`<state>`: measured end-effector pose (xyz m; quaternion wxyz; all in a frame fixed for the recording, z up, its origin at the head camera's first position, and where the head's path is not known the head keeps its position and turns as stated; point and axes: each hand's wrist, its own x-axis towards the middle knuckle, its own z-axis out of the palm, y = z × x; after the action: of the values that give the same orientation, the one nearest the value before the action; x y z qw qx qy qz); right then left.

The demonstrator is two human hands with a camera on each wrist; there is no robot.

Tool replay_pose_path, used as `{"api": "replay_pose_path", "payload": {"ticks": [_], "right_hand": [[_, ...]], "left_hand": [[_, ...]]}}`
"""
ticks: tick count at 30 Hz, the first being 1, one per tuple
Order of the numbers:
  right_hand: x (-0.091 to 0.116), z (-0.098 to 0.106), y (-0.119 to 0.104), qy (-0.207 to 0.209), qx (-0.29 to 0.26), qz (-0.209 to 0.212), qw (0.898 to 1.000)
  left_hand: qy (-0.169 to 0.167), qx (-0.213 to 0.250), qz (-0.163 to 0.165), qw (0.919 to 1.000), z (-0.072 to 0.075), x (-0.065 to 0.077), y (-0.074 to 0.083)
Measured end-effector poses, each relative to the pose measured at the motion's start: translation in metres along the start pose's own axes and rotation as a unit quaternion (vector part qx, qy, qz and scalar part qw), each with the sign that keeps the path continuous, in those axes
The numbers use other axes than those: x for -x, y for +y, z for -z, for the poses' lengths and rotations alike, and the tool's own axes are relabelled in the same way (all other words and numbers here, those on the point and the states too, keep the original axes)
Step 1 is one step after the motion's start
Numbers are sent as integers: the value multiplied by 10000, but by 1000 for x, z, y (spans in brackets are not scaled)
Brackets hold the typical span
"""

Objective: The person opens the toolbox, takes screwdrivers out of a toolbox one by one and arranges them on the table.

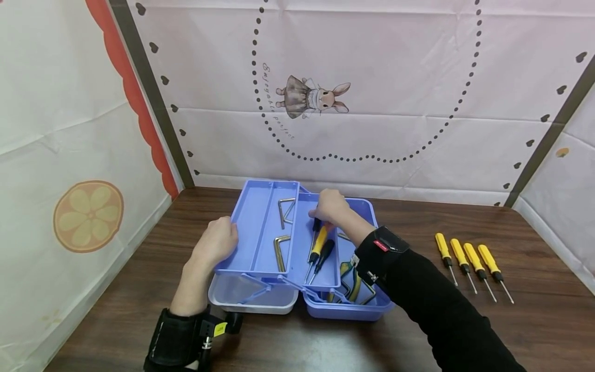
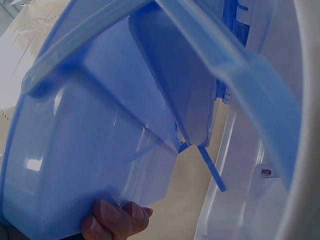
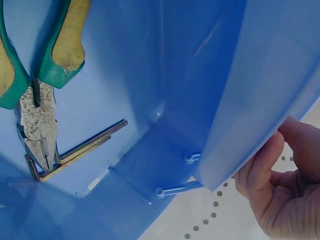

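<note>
A blue toolbox [image 1: 344, 311] stands unfolded, its translucent lid [image 1: 253, 306] swung out to the left. My left hand [image 1: 217, 237] grips the left edge of the upper tray [image 1: 251, 222], its fingertips curled under the tray in the left wrist view. My right hand [image 1: 331, 206] pinches the far edge of the lower tray [image 1: 302, 248], thumb and fingers on the wall in the right wrist view. Hex keys [image 1: 279, 253] lie in the upper tray. The lower tray holds a yellow-handled screwdriver [image 1: 319, 242] and dark-handled screwdrivers [image 1: 327, 250]. Pliers [image 3: 37, 115] and hex keys [image 3: 82, 150] lie in the box bottom.
Several yellow-handled screwdrivers [image 1: 471, 257] lie in a row on the wooden table [image 1: 395, 341] to the right. Folding tray arms [image 1: 297, 285] link the trays to the box. A printed cloth wall [image 1: 395, 103] stands behind the table.
</note>
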<state>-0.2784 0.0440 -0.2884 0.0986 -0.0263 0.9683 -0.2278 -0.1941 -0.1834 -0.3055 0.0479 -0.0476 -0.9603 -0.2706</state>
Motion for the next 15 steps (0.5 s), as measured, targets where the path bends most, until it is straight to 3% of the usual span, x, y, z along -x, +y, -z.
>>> {"api": "replay_pose_path", "payload": {"ticks": [6,15], "right_hand": [[1,8,3,11,-649,178,9977],[8,24,-3,-43,-1705,380,9846]], "left_hand": [[-32,0,15,10000,0,0,1],[-75,-23,80,9999,1,0,2]]}}
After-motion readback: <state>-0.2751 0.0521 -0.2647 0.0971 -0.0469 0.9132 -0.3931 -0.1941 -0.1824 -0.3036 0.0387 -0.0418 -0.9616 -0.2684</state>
